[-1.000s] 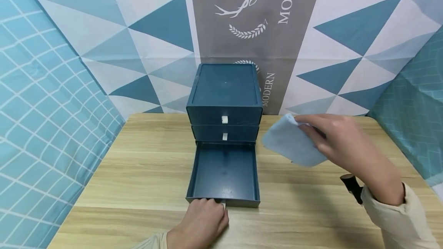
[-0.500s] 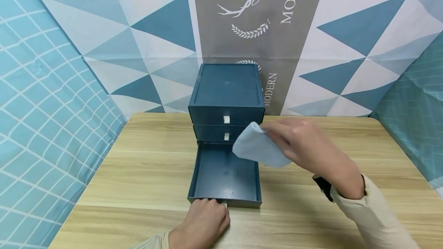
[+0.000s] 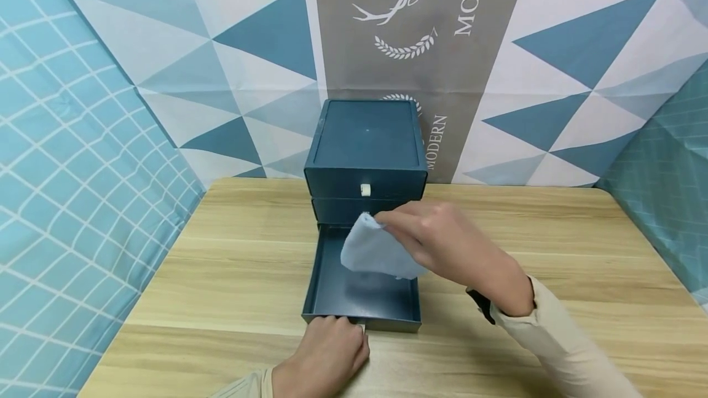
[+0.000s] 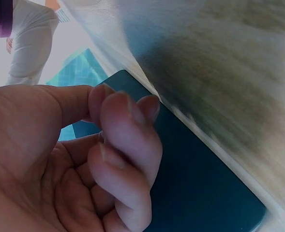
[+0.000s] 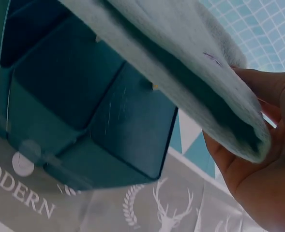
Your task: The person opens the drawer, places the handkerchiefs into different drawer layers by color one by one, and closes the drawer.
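Note:
My right hand point(image 3: 442, 238) pinches a folded light blue cloth point(image 3: 376, 253) by its top edge, holding it above the open bottom drawer point(image 3: 332, 287). The right wrist view shows the folded layers of the cloth point(image 5: 181, 82) running between thumb and fingers. At the drawer's front, my left hand point(image 3: 326, 349) grips the small white pull tab point(image 3: 362, 327) with curled fingers. In the left wrist view the fingers point(image 4: 132, 125) and thumb meet in front of the dark drawer front. The dark blue cabinet point(image 3: 365, 134) stands behind, with its two upper drawers shut.
The cabinet stands on a wood-grain table point(image 3: 232, 263) near its back edge. Behind it hangs a patterned wall cloth point(image 3: 232, 78) with triangles and a deer print. Blue checked cloth point(image 3: 72, 158) hangs at the left side.
My right hand has carried the blue cloth leftward, from the right of the cabinet to over the open drawer. My left hand has stayed at the drawer's front.

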Demonstrator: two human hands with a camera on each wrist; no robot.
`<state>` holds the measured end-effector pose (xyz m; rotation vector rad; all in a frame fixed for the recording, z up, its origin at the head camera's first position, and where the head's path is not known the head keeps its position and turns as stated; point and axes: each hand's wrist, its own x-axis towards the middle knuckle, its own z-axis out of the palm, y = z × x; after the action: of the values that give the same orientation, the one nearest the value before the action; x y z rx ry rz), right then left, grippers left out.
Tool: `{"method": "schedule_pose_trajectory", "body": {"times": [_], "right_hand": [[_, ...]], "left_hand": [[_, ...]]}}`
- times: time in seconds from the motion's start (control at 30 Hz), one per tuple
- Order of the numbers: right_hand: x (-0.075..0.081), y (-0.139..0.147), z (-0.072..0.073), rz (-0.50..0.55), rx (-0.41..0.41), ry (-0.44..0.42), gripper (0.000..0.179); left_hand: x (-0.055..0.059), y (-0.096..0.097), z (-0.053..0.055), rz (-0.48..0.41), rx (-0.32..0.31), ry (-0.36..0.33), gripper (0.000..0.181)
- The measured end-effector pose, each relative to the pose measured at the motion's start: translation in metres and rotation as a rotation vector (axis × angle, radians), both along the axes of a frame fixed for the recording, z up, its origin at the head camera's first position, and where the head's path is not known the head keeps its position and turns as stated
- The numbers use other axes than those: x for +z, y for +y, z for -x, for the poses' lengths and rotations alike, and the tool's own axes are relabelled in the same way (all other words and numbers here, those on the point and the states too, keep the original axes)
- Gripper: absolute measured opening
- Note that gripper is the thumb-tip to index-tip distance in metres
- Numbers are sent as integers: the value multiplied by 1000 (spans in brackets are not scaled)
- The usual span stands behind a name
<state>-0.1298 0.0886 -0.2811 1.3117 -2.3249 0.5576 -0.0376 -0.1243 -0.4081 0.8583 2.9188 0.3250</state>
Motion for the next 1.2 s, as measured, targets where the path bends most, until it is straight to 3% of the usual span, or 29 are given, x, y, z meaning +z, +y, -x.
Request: {"method": "schedule_pose_trajectory", "body": {"times": [0.13, 0.43, 0.87, 1.2], "right_hand": [[-5, -9, 1, -19, 17, -20, 25], [-7, -18, 2, -10, 72, -55, 25], [-35, -32, 26, -77, 128, -319, 20], [-43, -35, 41, -96, 226, -524, 21]], "left_hand": [[-1, 0, 0, 0, -1, 23, 39], [1, 0, 2, -12, 1, -55, 39], [0, 0, 2, 6, 3, -17, 41], [0, 1, 2, 10, 1, -13, 42]]}}
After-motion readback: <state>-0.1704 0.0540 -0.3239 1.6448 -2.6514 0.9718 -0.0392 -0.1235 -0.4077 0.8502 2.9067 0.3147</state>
